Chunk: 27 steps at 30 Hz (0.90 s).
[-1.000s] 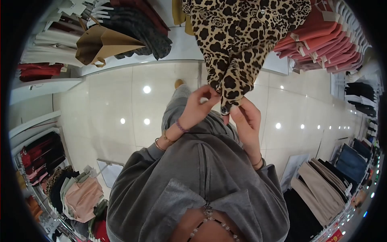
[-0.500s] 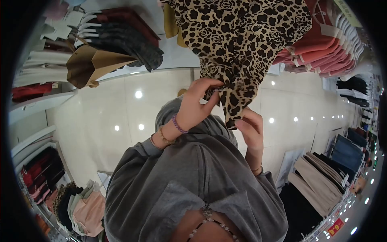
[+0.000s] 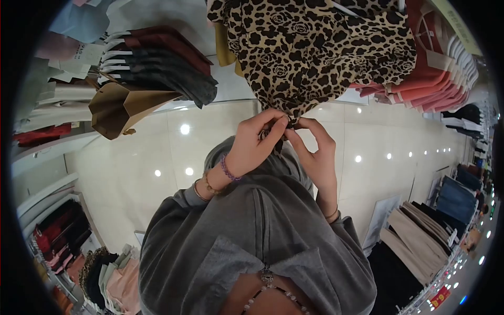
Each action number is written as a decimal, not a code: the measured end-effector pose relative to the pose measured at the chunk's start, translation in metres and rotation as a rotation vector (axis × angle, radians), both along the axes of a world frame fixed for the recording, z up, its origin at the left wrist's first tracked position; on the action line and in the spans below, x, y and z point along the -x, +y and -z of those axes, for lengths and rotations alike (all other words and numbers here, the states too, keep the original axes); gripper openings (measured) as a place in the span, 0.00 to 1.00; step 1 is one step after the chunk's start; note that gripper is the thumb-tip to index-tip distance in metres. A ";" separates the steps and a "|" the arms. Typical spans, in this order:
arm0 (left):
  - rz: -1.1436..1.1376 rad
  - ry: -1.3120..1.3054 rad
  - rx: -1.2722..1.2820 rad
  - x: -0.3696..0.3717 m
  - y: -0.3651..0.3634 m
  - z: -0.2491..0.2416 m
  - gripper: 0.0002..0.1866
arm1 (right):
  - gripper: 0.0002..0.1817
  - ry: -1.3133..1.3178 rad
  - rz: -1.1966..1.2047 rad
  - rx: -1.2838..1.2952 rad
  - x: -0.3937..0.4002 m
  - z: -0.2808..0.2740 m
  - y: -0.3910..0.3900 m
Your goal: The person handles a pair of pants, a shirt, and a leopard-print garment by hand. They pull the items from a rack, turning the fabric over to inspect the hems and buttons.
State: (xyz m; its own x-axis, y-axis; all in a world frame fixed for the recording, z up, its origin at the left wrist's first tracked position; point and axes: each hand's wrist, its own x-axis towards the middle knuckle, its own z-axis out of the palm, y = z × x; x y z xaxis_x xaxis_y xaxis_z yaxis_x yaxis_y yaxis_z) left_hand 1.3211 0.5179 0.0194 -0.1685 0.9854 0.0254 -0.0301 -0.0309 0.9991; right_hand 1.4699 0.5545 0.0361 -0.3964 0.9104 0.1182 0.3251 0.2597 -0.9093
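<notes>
A leopard-print shirt [image 3: 315, 58] with dark spots on tan cloth hangs in front of me at the top of the head view, part of a white hanger showing near its upper edge. Its lower edge is gathered to a narrow bunch between my hands. My left hand [image 3: 257, 136], with a purple beaded bracelet at the wrist, pinches the bunched cloth. Close beside it, nearly touching, my right hand [image 3: 314, 147] has thumb and fingers closed on the same gathered part. A small end of the print cloth hangs below my fingers.
Dark and maroon garments [image 3: 163, 63] on white hangers are at upper left, with a brown paper bag [image 3: 118, 107] below. Pink-red garments [image 3: 430, 84] hang at right. Beige trousers [image 3: 415, 241] are at lower right, and folded peach clothing [image 3: 123, 283] at lower left. The tiled floor [image 3: 205, 121] lies beneath.
My right hand has moved up and left to meet my left hand. The hanging corner of the shirt has been drawn up and bunched between them.
</notes>
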 end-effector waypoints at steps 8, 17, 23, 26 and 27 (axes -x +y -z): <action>-0.166 0.341 -0.137 -0.002 0.021 -0.008 0.03 | 0.04 -0.126 -0.253 -0.126 -0.005 -0.009 0.043; 0.083 -0.379 0.136 -0.001 0.038 -0.012 0.05 | 0.04 -0.019 -0.407 0.064 -0.021 -0.014 0.068; 0.119 -0.655 0.298 -0.020 0.037 0.003 0.04 | 0.03 0.051 -0.409 0.089 -0.035 -0.006 0.077; 0.076 -0.829 0.376 -0.029 0.039 0.006 0.06 | 0.02 0.085 -0.450 0.120 -0.037 -0.008 0.076; 0.067 -0.878 0.382 -0.031 0.040 0.006 0.06 | 0.02 0.097 -0.463 0.134 -0.037 -0.007 0.076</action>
